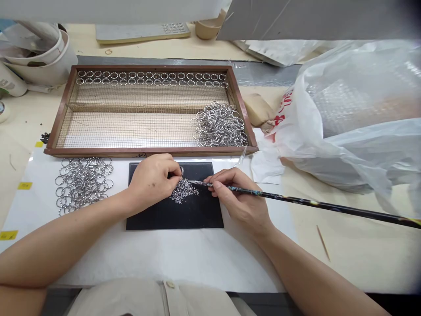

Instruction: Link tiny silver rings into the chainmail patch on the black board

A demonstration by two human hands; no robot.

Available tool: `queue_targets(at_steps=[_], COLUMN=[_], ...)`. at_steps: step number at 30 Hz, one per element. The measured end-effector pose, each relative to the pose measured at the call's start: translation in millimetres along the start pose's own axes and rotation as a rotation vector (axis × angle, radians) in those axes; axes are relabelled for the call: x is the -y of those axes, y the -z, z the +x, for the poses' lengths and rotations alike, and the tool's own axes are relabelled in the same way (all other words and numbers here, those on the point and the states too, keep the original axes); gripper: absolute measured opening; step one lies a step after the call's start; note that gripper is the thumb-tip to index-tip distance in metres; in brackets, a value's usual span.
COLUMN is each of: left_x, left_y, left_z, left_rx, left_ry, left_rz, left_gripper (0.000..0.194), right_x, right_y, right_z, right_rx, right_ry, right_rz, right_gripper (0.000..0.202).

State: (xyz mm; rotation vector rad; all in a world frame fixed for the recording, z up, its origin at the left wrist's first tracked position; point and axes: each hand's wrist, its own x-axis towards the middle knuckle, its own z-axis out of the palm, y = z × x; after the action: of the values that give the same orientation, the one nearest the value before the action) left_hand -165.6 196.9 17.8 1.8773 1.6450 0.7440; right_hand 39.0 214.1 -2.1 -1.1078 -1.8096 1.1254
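My left hand (154, 177) is closed in a pinch above a black mat (197, 215). A small part of a silver ring (182, 171) shows at its fingertips; the fingers hide the rest. My right hand (241, 197) grips a long, thin black patterned stick (296, 201) near its front end. The stick's pale pointed tip (194, 181) reaches toward the left fingertips, over a heap of tiny shiny beads or stones (182, 191) on the mat. Left of the mat lies a loose pile of silver rings (83, 184).
Behind the mat stands a wooden-framed mesh tray (151, 152), with rings in two back rows and a ring heap (222, 125) at right. A white plastic bag (315, 145) bulges at right. White tubs (67, 57) stand at left. A toothpick-like stick (323, 242) lies at right.
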Motion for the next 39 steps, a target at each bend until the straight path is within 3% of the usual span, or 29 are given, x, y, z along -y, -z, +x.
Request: queue_targets(at_steps=[13,39], left_x=[1.1,0.6], left_y=[-1.9,-1.5], left_z=[-0.1,0.9], left_rx=[-0.001,0.007], left_ry=[0.001,0.019], left_rz=[0.002,0.011], left_gripper=[0.015,0.012], right_x=[5.4,0.6], right_y=[-3.9,-6.0], right_z=[2.2,1.2], right_rx=[-0.044,0.004], right_ry=[0.093,0.142], right_rz=[0.179,0.179], right_gripper=[0.008,0.003])
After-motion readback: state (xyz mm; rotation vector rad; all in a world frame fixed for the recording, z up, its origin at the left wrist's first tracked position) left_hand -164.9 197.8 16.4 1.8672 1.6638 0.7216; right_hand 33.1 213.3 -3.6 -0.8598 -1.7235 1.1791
